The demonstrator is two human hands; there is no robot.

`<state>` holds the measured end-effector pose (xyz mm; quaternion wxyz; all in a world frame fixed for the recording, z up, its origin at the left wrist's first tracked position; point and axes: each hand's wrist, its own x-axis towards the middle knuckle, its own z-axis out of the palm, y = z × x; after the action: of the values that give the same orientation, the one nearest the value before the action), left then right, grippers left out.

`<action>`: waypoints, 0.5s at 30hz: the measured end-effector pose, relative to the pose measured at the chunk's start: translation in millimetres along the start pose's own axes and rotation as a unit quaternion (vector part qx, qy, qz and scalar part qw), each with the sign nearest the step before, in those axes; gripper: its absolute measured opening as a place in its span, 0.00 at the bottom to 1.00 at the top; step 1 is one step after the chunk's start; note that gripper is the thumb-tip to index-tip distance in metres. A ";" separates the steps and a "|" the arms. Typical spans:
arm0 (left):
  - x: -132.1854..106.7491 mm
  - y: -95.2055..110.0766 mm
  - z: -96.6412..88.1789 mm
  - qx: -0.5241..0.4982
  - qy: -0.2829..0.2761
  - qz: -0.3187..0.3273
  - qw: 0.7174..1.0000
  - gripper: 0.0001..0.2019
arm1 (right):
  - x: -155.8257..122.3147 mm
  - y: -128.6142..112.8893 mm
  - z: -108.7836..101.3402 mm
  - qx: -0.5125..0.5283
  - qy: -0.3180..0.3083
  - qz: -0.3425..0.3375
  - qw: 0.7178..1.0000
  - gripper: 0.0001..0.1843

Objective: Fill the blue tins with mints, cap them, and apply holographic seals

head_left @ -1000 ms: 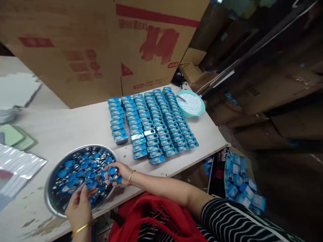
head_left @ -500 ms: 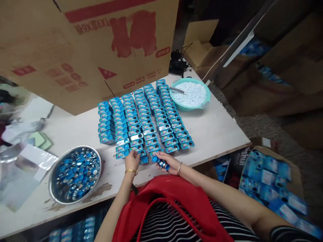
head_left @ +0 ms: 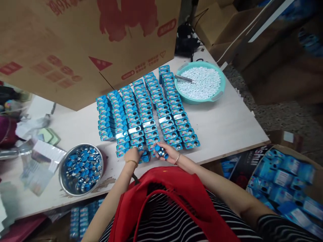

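Observation:
Small blue boxes stand in several rows on the table. Blue discs fill the openings of those in the left rows, while dark round openings show in most of those to the right. My left hand is bent down with closed fingers over the front end of a middle row. Whatever is under its fingertips is hidden. My right hand, just to the right, is closed around several blue-and-silver caps. More caps lie loose in a steel bowl left of my left hand.
A turquoise basin of white pellets, with a metal scoop, stands at the back right. Behind the rows rises a large cardboard box. Plastic bags and papers lie at left. Below the right edge, a carton holds blue packages.
The view has shifted, so the basin and bowl appear further right. My left hand has turned more palm-down and pressed lower over the boxes. My right hand keeps its caps.

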<state>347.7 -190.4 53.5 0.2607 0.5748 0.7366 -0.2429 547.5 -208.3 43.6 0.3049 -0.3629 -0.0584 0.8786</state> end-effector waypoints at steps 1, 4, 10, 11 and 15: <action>-2.5 -2.6 2.2 -0.013 0.012 0.015 1.000 0.16 | -0.9 -0.8 -3.5 0.010 0.011 -0.006 1.000 0.12; -9.6 -7.9 8.6 -0.097 0.078 0.068 0.990 0.12 | -6.3 -2.2 -13.4 0.019 0.039 -0.024 0.999 0.11; -3.4 6.8 12.2 -0.115 0.158 0.200 0.960 0.14 | -9.7 -3.0 -13.1 -0.016 0.059 -0.022 0.998 0.14; -0.2 10.1 12.3 -0.094 0.153 0.215 0.960 0.13 | -9.0 -3.5 -12.1 -0.017 0.055 -0.022 0.998 0.14; 7.6 15.1 12.7 -0.087 0.163 0.211 0.960 0.10 | -7.2 -6.6 -11.9 -0.016 0.044 -0.024 0.999 0.13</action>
<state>362.2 -190.0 38.1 0.2314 0.7242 0.6493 -0.0197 562.7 -208.6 41.4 0.3218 -0.4046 -0.0677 0.8533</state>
